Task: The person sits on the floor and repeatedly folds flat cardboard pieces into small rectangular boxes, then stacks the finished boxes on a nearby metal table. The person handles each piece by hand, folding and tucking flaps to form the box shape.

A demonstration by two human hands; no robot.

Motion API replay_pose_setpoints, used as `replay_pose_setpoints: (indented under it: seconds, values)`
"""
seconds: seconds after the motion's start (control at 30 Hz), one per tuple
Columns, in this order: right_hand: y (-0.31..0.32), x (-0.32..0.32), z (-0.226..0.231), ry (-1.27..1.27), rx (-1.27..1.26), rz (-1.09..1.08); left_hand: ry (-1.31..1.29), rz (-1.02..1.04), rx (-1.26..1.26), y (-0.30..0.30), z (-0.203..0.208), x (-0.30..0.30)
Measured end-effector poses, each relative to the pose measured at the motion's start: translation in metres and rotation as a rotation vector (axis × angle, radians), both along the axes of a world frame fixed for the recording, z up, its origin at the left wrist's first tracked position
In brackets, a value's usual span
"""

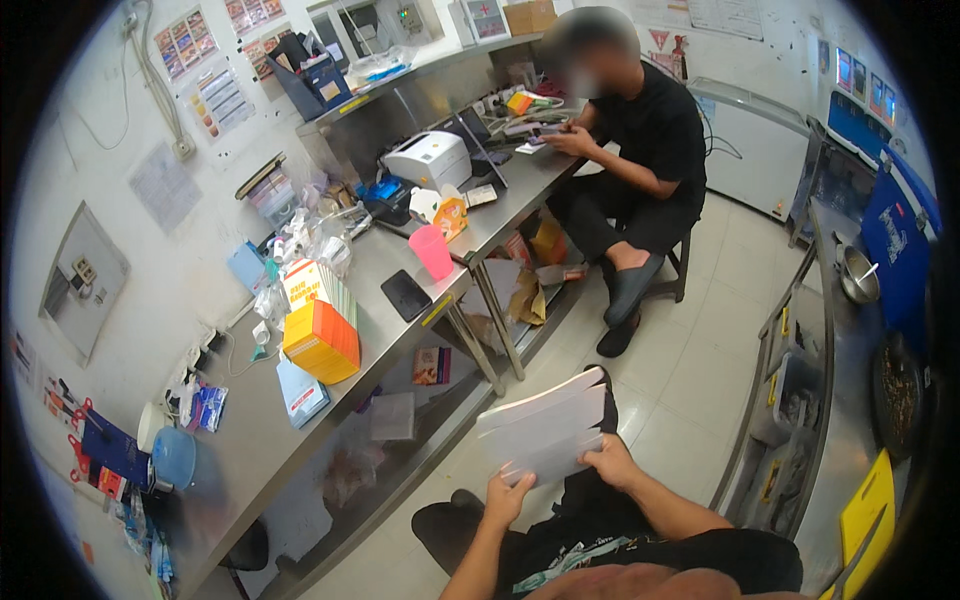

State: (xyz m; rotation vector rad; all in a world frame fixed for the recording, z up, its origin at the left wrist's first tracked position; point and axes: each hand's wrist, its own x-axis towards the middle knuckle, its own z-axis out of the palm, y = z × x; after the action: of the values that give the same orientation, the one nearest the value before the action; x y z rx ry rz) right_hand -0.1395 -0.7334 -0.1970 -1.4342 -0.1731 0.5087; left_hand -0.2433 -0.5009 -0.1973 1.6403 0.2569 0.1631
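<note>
A small stack of white paper sheets is held out over my lap, its sheets slightly fanned at the far edge. My left hand grips the near left corner, thumb on top. My right hand pinches the right side near its lower corner, also with the thumb on top. The fingers beneath the sheets are hidden. On the steel table to the left, the nearest things are a black phone, a pink cup and a bundle of orange and yellow folded cartons.
A person in black sits on a stool beyond, handling a phone-like object. A white printer stands on the far table. On the right, a steel counter holds a metal bowl and a yellow cutting board with a knife.
</note>
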Motion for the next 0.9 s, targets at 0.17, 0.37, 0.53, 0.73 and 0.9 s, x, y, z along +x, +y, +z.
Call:
replay_pose_setpoints:
  seconds: [0.17,0.37,0.53,0.73,0.9]
  values:
    - [-0.013,0.01,-0.001,-0.101,-0.102,0.07,-0.066,-0.004,0.071,-0.015,-0.018,-0.001]
    - [-0.038,0.012,0.068,-0.101,0.087,-0.085,-0.269,0.011,-0.101,-0.055,0.036,0.029]
    - [-0.05,0.021,0.064,-0.087,0.093,-0.166,-0.366,-0.091,-0.121,-0.057,0.04,0.05]
    - [-0.036,0.028,0.001,-0.104,0.053,-0.088,-0.258,0.033,-0.157,-0.048,-0.03,0.051]
    - [-0.024,0.045,0.007,-0.197,-0.051,-0.038,-0.152,0.015,-0.007,-0.032,-0.035,0.049]
